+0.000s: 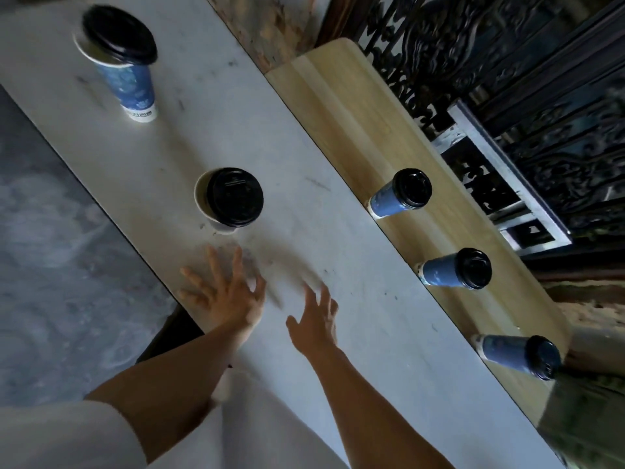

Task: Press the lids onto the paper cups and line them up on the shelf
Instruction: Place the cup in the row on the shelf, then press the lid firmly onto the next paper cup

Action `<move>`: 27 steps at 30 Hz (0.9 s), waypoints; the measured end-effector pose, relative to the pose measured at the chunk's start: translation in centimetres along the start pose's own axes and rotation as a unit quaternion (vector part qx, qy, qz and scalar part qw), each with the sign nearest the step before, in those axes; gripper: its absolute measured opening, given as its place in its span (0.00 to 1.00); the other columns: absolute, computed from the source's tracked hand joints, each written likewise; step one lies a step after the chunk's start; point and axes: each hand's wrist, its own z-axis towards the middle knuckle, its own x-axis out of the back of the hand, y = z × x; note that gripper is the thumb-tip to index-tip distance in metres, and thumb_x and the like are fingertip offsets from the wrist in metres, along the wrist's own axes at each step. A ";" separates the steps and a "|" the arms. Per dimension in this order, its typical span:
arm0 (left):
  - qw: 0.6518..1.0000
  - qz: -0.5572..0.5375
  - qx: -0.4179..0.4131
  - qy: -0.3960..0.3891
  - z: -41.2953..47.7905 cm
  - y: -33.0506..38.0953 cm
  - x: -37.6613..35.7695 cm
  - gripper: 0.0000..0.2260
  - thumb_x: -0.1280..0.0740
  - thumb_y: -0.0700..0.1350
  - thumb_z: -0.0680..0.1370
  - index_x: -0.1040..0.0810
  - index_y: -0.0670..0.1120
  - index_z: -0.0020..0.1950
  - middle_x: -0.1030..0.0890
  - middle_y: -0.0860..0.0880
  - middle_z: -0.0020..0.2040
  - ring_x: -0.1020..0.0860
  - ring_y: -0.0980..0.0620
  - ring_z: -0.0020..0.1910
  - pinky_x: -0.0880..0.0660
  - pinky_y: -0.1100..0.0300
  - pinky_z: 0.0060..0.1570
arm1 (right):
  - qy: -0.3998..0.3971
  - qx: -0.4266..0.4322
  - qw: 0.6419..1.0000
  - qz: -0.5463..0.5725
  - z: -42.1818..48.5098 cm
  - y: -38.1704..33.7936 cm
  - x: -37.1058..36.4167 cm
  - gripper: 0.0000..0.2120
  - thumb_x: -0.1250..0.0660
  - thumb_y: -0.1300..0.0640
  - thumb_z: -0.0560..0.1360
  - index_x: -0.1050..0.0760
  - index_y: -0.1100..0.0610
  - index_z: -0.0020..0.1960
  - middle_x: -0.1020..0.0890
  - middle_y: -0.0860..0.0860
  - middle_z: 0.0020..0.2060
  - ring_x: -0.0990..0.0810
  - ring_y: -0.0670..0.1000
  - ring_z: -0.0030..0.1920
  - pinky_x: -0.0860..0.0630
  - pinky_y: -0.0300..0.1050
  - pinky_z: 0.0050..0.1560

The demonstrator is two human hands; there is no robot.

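Two blue paper cups stand on the white marble counter point(304, 231). The near cup point(203, 201) has a black lid point(235, 197) lying loosely askew on its rim. The far cup point(130, 82) also carries a black lid point(120, 32) sitting off-centre. Three lidded blue cups point(399, 194) point(455, 269) point(517, 355) stand in a row on the wooden shelf point(355, 106). My left hand point(225, 292) hovers open just below the near cup, fingers spread. My right hand point(318, 316) is open beside it, slightly blurred, holding nothing.
The wooden shelf runs along the counter's far edge, beside a dark ornate iron railing point(507, 62). A grey patterned floor point(50, 248) lies to the left of the counter. White fabric point(67, 434) covers the bottom left corner.
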 end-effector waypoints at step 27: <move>0.976 -0.126 -0.116 -0.133 12.0 -3.4 16.5 0.08 0.29 0.37 0.72 0.22 0.47 0.47 0.18 0.49 0.41 0.18 0.47 0.43 0.30 0.64 0.30 | -0.143 -0.078 0.986 -0.023 1.6 -8.0 1.1 0.23 0.39 0.47 0.79 0.30 0.58 0.69 0.44 0.61 0.71 0.38 0.64 0.71 0.29 0.55 0.68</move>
